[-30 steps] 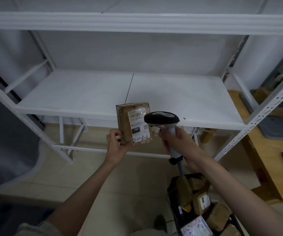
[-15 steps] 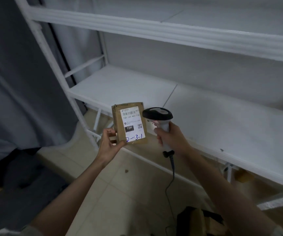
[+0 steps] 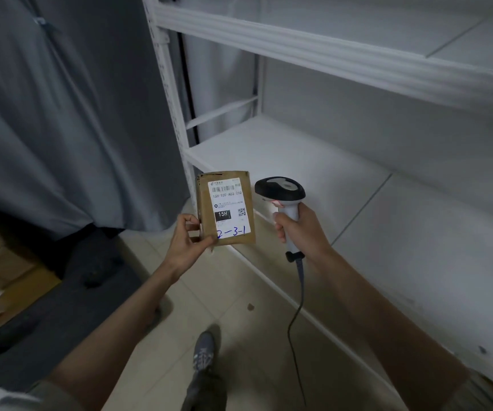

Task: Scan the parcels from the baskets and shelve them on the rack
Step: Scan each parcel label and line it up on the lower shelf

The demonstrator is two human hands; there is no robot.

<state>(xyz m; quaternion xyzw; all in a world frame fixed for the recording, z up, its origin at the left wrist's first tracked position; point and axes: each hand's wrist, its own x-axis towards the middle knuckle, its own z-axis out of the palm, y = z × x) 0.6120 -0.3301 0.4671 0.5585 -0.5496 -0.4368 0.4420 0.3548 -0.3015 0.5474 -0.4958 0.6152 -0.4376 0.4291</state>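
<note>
My left hand pinches the lower left corner of a small brown cardboard parcel, held upright with its white label facing me; "2-3-1" is handwritten in blue at the label's bottom. My right hand grips the handle of a white and black barcode scanner, whose head sits just right of the parcel. The scanner's cable hangs down toward the floor. Behind both stands the white metal rack, its middle shelf bare. The baskets are out of view.
A grey curtain hangs on the left beside the rack's corner post. Cardboard boxes and a dark mat lie at lower left. My shoe stands on the beige tiled floor.
My view has swung left along the rack, so the basket of parcels has left the frame and the curtain fills the left. Parcel and scanner stay side by side in my hands.
</note>
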